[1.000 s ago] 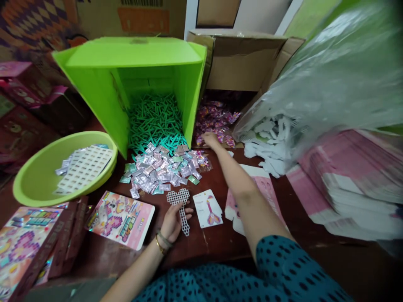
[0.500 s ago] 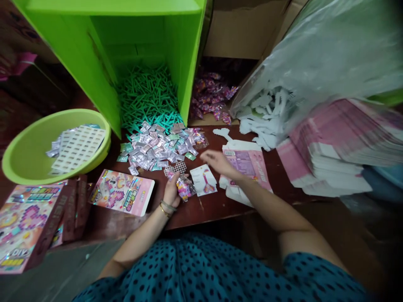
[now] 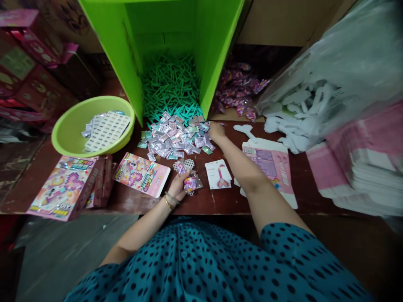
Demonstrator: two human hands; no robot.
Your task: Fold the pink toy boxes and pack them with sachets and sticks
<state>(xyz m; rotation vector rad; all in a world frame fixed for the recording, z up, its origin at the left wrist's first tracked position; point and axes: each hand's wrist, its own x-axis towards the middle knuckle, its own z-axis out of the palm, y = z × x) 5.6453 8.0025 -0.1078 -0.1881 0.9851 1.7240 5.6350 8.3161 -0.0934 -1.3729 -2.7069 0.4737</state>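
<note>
My left hand (image 3: 178, 185) is closed around a small clear bag of colourful pieces (image 3: 191, 183), low over the front of the table. White grid pieces (image 3: 189, 164) show just past its fingers. At the right edge of a heap of small shiny sachets (image 3: 170, 136) is my right hand (image 3: 217, 132), its fingers turned away and hard to make out. Between my arms lies a printed card (image 3: 218, 174) with a pink figure. Beneath my right forearm is a flattened pink carton (image 3: 267, 161).
A green bin (image 3: 124, 54) holds green sticks (image 3: 171, 86). Left are a yellow-green basin (image 3: 63, 140) with sheets and sachets, and pink printed boxes (image 3: 61, 184). Wrapped colourful bags (image 3: 239, 90), a plastic sack of white pieces (image 3: 302, 100) and stacked cartons (image 3: 371, 167) stand right.
My right hand has moved forward from above the card to the right edge of the sachet heap. My left hand still holds the bag. The camera view has shifted left.
</note>
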